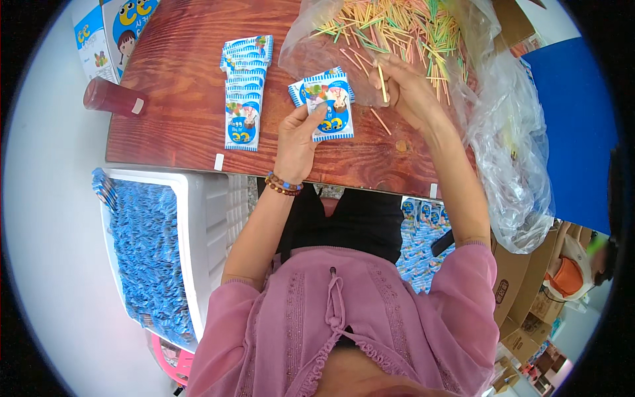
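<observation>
Packets (329,106) w/ blue stripes are sitting fanned in the left hand (296,142), gripped over the table (178,86); right hand (407,89) is pinching one stick (381,74); finished row (244,92) is lying beside; stick pile (397,30) and crate (198,225) look far from done.

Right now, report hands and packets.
Left hand pinching top packet of small stack. Right hand holding yellow stick. Loose stick on table, nothing blocking.

Blue-white sachets (329,106) fanned flat on table, thin yellow stick (382,74) upright
</observation>
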A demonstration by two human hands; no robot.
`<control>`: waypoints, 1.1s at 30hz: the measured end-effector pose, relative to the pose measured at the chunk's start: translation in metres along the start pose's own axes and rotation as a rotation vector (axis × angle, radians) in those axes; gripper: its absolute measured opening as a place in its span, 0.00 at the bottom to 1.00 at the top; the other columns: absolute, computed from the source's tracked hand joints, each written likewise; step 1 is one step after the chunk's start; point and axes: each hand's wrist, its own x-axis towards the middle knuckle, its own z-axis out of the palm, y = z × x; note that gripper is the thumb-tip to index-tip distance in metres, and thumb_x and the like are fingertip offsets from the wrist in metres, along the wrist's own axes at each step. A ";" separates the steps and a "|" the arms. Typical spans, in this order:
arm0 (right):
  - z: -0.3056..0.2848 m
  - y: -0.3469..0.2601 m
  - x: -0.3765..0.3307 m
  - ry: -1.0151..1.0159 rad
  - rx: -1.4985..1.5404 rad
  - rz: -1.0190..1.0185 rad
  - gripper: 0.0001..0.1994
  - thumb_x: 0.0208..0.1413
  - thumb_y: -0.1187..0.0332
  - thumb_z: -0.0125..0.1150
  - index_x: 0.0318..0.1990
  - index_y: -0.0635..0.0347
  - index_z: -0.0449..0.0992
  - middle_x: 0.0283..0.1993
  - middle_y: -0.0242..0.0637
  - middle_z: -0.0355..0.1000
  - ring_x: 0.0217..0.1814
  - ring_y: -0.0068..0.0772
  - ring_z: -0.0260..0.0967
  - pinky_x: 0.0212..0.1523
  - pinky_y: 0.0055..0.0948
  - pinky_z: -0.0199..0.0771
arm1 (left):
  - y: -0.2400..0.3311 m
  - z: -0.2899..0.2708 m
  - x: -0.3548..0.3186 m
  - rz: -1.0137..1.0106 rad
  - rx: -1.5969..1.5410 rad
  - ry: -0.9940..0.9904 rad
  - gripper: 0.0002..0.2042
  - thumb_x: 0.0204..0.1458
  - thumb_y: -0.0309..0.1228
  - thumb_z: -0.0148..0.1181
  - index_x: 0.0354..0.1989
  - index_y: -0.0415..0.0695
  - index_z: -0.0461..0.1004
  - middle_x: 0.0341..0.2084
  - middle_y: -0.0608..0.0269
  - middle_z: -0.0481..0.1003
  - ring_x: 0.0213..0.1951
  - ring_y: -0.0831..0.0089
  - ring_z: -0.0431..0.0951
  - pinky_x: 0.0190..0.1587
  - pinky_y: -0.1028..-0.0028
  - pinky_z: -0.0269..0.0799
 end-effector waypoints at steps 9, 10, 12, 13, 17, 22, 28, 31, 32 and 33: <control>-0.003 0.012 -0.008 -0.001 0.018 0.046 0.07 0.62 0.63 0.49 0.42 0.55 0.68 0.27 0.26 0.65 0.23 0.18 0.59 0.23 0.17 0.59 | -0.009 -0.006 0.011 0.050 -0.010 0.075 0.09 0.54 0.25 0.58 0.43 0.36 0.76 0.37 0.62 0.78 0.37 0.79 0.78 0.39 0.78 0.74; 0.000 0.011 -0.009 0.001 0.019 0.047 0.07 0.62 0.63 0.49 0.42 0.55 0.68 0.27 0.26 0.65 0.23 0.18 0.59 0.23 0.17 0.59 | -0.009 -0.004 0.011 0.052 -0.018 0.087 0.09 0.54 0.25 0.58 0.43 0.36 0.76 0.37 0.62 0.78 0.36 0.79 0.78 0.39 0.78 0.74; 0.009 0.010 -0.010 -0.010 -0.149 0.070 0.09 0.60 0.62 0.54 0.43 0.55 0.70 0.27 0.26 0.67 0.22 0.16 0.58 0.22 0.18 0.59 | -0.008 -0.002 0.011 0.045 -0.015 0.087 0.09 0.54 0.25 0.58 0.42 0.36 0.76 0.37 0.63 0.78 0.36 0.79 0.78 0.39 0.78 0.74; 0.017 0.013 -0.011 -0.011 -0.146 0.073 0.09 0.60 0.62 0.54 0.43 0.55 0.70 0.27 0.26 0.67 0.22 0.16 0.58 0.22 0.18 0.59 | -0.007 -0.003 0.010 0.042 -0.011 0.090 0.09 0.54 0.24 0.58 0.42 0.36 0.76 0.37 0.63 0.78 0.36 0.79 0.78 0.39 0.78 0.74; 0.026 0.042 0.000 -0.141 -0.522 -0.062 0.10 0.56 0.64 0.60 0.42 0.59 0.76 0.31 0.26 0.72 0.29 0.14 0.64 0.30 0.17 0.65 | -0.002 -0.008 0.005 0.120 0.094 0.092 0.09 0.54 0.24 0.58 0.42 0.36 0.76 0.36 0.63 0.78 0.35 0.81 0.77 0.39 0.79 0.73; 0.048 0.046 0.002 -0.251 -0.358 -0.167 0.12 0.53 0.62 0.62 0.32 0.64 0.79 0.29 0.27 0.74 0.30 0.14 0.64 0.34 0.18 0.65 | 0.016 -0.018 -0.018 0.246 0.495 0.192 0.06 0.54 0.26 0.59 0.36 0.35 0.77 0.29 0.71 0.75 0.31 0.89 0.70 0.34 0.84 0.66; 0.125 0.064 0.019 -0.371 -0.486 -0.143 0.16 0.53 0.61 0.61 0.22 0.65 0.73 0.19 0.32 0.69 0.23 0.19 0.63 0.25 0.25 0.61 | 0.061 -0.059 -0.047 0.427 0.562 0.355 0.10 0.57 0.25 0.55 0.45 0.36 0.74 0.34 0.70 0.75 0.36 0.87 0.72 0.38 0.83 0.68; 0.142 0.086 0.044 -0.312 -0.590 -0.196 0.17 0.52 0.58 0.60 0.23 0.65 0.75 0.21 0.38 0.72 0.23 0.30 0.68 0.26 0.31 0.64 | 0.065 -0.097 -0.041 0.532 0.937 0.435 0.16 0.54 0.27 0.58 0.50 0.35 0.70 0.41 0.57 0.75 0.41 0.73 0.75 0.44 0.74 0.70; 0.144 0.088 0.048 -0.238 -0.721 -0.192 0.17 0.52 0.57 0.59 0.23 0.64 0.75 0.22 0.40 0.73 0.24 0.34 0.70 0.27 0.33 0.65 | 0.064 -0.103 -0.039 0.612 1.174 0.487 0.19 0.52 0.28 0.60 0.52 0.35 0.69 0.44 0.52 0.73 0.43 0.66 0.75 0.46 0.70 0.69; 0.142 0.090 0.050 -0.229 -0.726 -0.179 0.15 0.53 0.62 0.59 0.21 0.67 0.74 0.21 0.38 0.73 0.23 0.24 0.68 0.26 0.27 0.65 | 0.059 -0.108 -0.039 0.569 1.257 0.460 0.27 0.48 0.30 0.64 0.56 0.35 0.64 0.49 0.45 0.69 0.51 0.54 0.70 0.52 0.63 0.65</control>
